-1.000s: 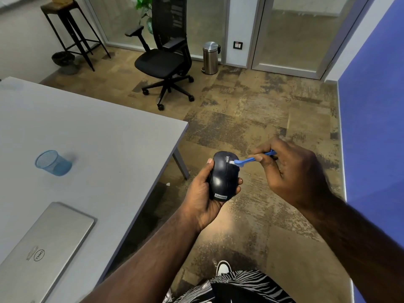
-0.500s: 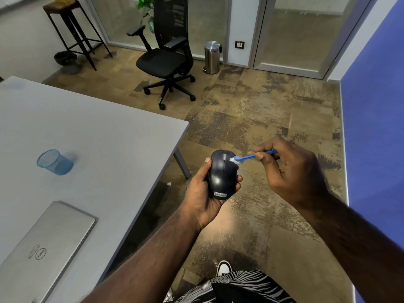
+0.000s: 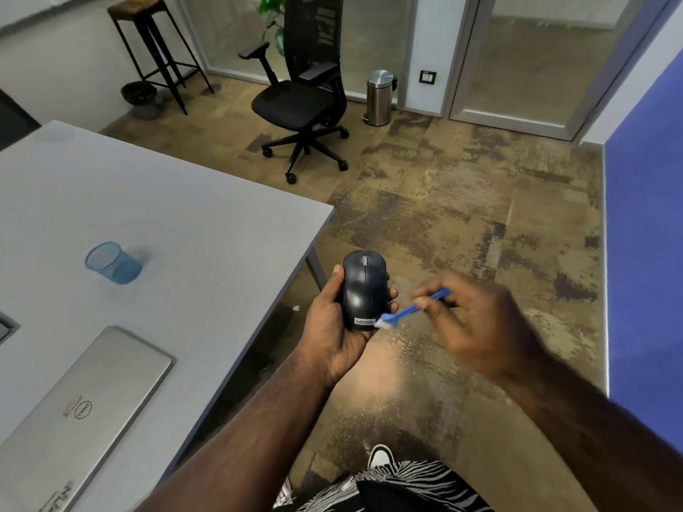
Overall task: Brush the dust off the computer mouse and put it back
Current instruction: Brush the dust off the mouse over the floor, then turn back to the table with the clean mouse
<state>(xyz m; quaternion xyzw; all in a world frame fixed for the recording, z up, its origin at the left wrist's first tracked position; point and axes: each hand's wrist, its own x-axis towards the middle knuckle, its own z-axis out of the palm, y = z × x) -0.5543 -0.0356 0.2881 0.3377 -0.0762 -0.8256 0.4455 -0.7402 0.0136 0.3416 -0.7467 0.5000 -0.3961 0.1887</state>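
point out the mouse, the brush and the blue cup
mouse (image 3: 364, 290): head view, on its dark top shell.
brush (image 3: 410, 309): head view, on the blue handle near the bristles.
blue cup (image 3: 112, 263): head view, on its mesh side wall.

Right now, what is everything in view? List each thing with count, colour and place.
computer mouse: 1, dark navy, in the left hand
brush: 1, blue, white bristles at the mouse's near end
table: 1, grey, left
mesh cup: 1, blue, on the table
laptop: 1, silver, closed, table's near edge
office chair: 1, black, far floor
bin: 1, steel, by the glass wall
stool: 1, dark, far left
left hand: holds the mouse
right hand: holds the brush, blurred
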